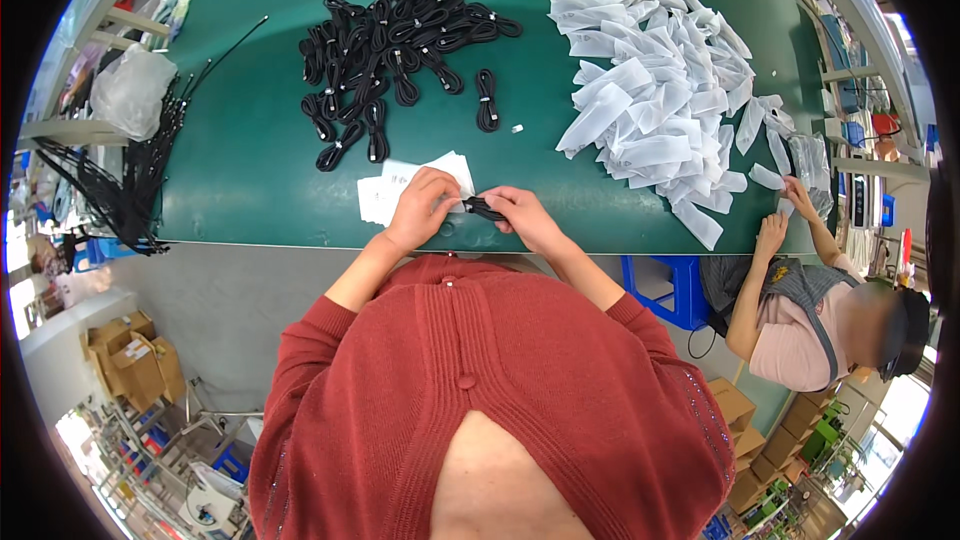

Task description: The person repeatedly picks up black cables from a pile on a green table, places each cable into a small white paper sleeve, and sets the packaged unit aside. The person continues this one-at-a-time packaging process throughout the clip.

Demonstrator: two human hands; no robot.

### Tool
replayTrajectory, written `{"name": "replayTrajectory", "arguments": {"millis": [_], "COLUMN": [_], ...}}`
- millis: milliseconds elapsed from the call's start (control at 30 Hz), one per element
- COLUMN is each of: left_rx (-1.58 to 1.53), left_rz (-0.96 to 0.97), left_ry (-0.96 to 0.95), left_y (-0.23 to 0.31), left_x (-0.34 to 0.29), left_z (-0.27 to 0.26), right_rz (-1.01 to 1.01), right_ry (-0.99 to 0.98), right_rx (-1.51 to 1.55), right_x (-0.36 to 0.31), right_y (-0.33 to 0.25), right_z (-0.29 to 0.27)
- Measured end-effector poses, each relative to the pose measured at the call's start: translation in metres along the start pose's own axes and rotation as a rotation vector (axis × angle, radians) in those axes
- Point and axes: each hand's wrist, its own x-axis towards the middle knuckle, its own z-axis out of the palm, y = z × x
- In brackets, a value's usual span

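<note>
My right hand [525,220] is closed near the table's front edge, its thumb and fingers pinching a coiled black cable [485,208]. My left hand [424,208] is closed too, fingertips pressed together at the left end of that cable. Something small and whitish shows at those fingertips; I cannot make out what it is. Under and beside the left hand lie flat white sleeves or sheets [373,198], fanned out, some with print. Farther off, a heap of coiled black cables [390,35] lies on the green table [260,170], and a single coiled cable [486,100] sits apart.
A big pile of whitish sleeves [650,90] covers the table's right part. Long loose black cables [130,180] and a clear plastic bag [133,90] are at the left edge. A co-worker [800,320] handles sleeves at the right end, near a blue stool [668,290].
</note>
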Motion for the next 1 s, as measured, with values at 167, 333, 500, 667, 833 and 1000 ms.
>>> {"name": "replayTrajectory", "arguments": {"millis": [167, 333, 500, 667, 833, 1000], "left_rx": [-0.001, -0.2, -0.54, -0.659, -0.057, 0.202], "left_rz": [-0.019, -0.121, -0.127, -0.145, -0.315, -0.187], "left_ry": [0.061, 0.199, 0.147, 0.093, 0.019, -0.039], "left_y": [0.006, 0.004, 0.029, 0.059, -0.012, -0.03], "left_x": [0.009, 0.029, 0.077, 0.09, 0.027, -0.001], "left_z": [-0.005, -0.012, 0.006, 0.014, -0.002, 0.011], "right_rz": [-0.663, -0.836, -0.989, -1.203, -0.986, -0.702], "right_ry": [0.148, 0.354, 0.719, 0.998, 0.749, 0.574], "right_rx": [-0.534, -0.276, -0.209, -0.445, -0.874, -1.323], "right_x": [-0.013, -0.005, -0.002, 0.004, 0.049, 0.109], "right_y": [-0.02, -0.03, -0.073, -0.106, -0.091, -0.057], "right_z": [0.022, 0.022, -0.023, -0.044, -0.014, 0.0]}}
